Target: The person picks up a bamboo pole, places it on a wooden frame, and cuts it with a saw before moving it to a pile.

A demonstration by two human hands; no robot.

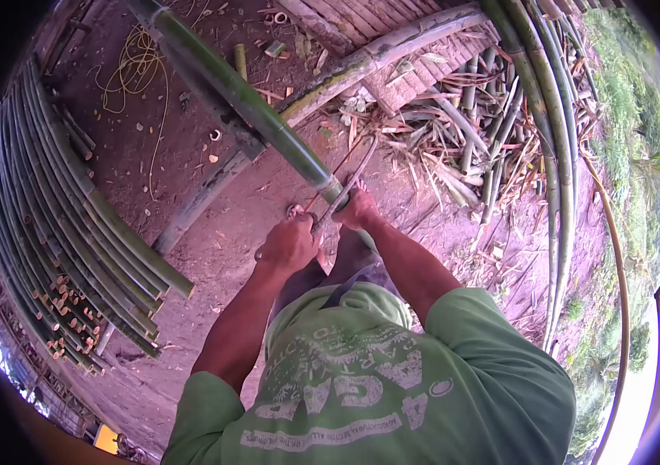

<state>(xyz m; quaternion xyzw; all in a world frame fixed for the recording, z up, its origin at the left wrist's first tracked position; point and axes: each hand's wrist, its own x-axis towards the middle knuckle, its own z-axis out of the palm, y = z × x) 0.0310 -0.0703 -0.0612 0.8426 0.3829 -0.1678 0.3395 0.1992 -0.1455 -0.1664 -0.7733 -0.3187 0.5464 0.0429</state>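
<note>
A long green bamboo pole (pixel 245 101) slants down from the upper left toward my body. My right hand (pixel 357 210) is wrapped round it near its lower end, just past a pale joint. In my left hand (pixel 290 242), closed in a fist, is the end of a slim curved tool (pixel 360 165), possibly a bow saw. The tool crosses the pole at the joint, close beside my right fingers. A thin straight line runs alongside its curved back. My left palm and the tool's grip are hidden by the fingers.
Weathered support poles (pixel 380 58) cross beneath the bamboo. Many cut bamboo poles (pixel 74 209) are stacked at left. Offcuts and split pieces (pixel 469 132) lie in a heap at upper right, near long upright poles (pixel 555 147). Yellow cord (pixel 140 66) lies coiled on the dirt.
</note>
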